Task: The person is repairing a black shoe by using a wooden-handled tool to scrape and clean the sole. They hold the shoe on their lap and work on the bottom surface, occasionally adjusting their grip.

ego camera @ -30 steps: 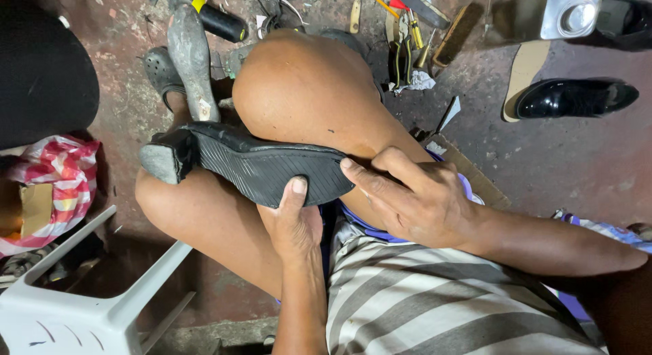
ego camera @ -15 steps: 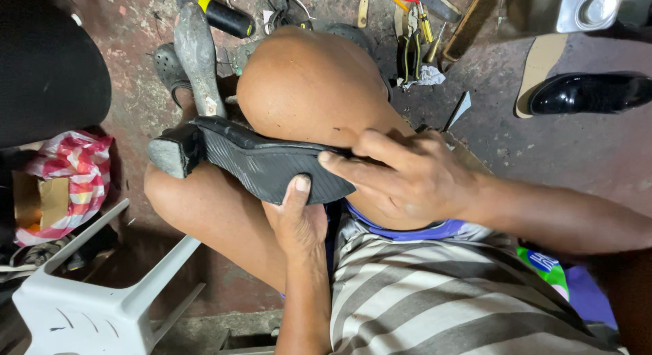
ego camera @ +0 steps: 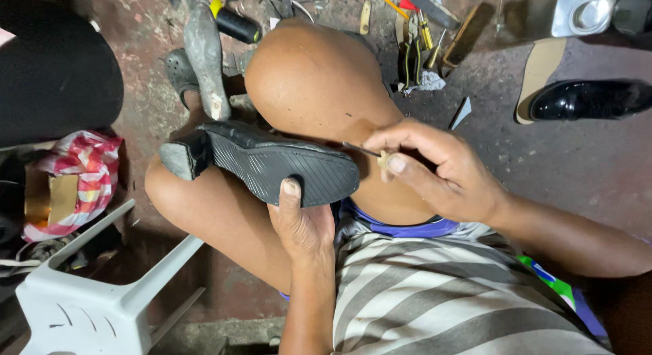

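Note:
A black shoe [ego camera: 272, 161] lies sole-up across my bare knees, heel to the left and toe to the right. My left hand [ego camera: 299, 222] grips it from below, thumb pressed on the ribbed sole near the toe. My right hand [ego camera: 441, 168] is just right of the toe, pinching a thin metal awl [ego camera: 363, 150] with a pale handle. The awl's tip points left at the edge of the shoe's toe.
Several hand tools and a brush [ego camera: 421, 29] lie on the stained floor beyond my knees. A metal shoe last [ego camera: 204, 56] stands at upper left. A glossy black shoe [ego camera: 591, 100] and a tan insole [ego camera: 540, 73] lie at upper right. A white plastic stool [ego camera: 88, 294] sits at lower left.
My right hand has lifted off the shoe's toe and drawn back to the right, now showing the awl pinched in its fingers. My left hand keeps its hold.

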`<state>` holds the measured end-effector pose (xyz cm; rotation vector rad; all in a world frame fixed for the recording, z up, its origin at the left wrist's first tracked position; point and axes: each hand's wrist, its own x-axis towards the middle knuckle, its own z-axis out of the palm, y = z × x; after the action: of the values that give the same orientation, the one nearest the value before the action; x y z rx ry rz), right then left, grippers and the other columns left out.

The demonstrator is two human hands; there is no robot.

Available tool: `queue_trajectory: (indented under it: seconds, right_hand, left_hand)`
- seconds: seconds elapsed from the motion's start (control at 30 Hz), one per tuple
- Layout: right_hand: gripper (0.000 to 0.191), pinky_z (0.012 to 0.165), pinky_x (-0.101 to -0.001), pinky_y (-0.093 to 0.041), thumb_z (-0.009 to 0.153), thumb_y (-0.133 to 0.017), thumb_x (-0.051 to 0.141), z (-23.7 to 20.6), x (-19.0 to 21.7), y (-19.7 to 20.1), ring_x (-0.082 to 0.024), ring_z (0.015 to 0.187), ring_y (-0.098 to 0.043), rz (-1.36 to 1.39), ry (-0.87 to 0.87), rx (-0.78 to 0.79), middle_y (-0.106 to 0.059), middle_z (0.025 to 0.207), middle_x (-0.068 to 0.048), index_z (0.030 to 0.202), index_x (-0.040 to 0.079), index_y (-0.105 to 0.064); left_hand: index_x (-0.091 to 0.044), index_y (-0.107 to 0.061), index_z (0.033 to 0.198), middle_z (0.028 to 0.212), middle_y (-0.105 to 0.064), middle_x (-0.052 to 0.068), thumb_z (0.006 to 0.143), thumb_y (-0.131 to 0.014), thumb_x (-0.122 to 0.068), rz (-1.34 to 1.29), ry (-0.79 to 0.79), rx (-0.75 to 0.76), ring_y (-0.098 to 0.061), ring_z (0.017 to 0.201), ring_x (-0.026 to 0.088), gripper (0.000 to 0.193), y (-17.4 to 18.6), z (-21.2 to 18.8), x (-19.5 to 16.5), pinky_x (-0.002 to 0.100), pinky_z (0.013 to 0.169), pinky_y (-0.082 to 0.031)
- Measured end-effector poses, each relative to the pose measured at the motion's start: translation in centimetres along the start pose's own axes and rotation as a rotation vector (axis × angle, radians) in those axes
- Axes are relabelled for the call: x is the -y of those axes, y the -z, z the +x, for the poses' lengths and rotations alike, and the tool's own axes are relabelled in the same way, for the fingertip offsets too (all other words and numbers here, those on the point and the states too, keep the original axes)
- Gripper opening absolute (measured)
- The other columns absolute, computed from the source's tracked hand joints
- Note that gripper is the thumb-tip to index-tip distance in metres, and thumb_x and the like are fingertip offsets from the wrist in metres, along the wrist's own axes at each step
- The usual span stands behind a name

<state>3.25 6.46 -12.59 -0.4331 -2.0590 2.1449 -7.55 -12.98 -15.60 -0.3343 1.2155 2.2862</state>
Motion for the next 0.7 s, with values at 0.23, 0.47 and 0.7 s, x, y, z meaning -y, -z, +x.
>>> queue_trajectory:
  seconds: [0.23, 0.47, 0.7]
  right_hand:
    - [0.032, 0.087, -0.0275, -0.055, 0.106, -0.055, 0.018, -0.5, 1.5, -0.7, -0.011, 0.094, -0.066, 0.081, -0.073, 0.040, -0.067, 0.106, -0.005, 0.131, 0.000, -0.063]
    - [0.030, 0.080, -0.0317, -0.056, 0.099, -0.064, 0.008, -1.0, 2.6, -1.5, -0.019, 0.091, -0.070, -0.383, 0.130, -0.134, -0.070, 0.106, -0.011, 0.129, 0.004, -0.065]
    - [0.035, 0.067, -0.0319, -0.061, 0.093, -0.067, 0.005, -1.7, 2.8, -1.9, -0.020, 0.079, -0.072, -0.599, 0.174, -0.117, -0.068, 0.107, -0.009, 0.128, 0.008, -0.068]
  left_hand:
    - [-0.002, -0.050, 0.143, 0.133, -0.060, 0.010, 0.087, -0.087, -0.026, -0.044, -0.047, 0.032, -0.058, 0.125, 0.028, 0.071, -1.0, -1.3, -0.7, 0.050, 0.113, -0.046]
    - [0.000, -0.051, 0.140, 0.133, -0.060, 0.011, 0.092, -0.078, -0.016, 0.037, -0.151, -0.028, -0.059, 0.123, 0.024, 0.057, -1.0, -0.6, 0.3, 0.046, 0.113, -0.046]
    - [0.002, -0.053, 0.137, 0.129, -0.063, 0.012, 0.095, -0.075, -0.014, 0.058, -0.152, -0.013, -0.061, 0.119, 0.024, 0.049, -0.6, -0.1, 0.5, 0.044, 0.111, -0.048]
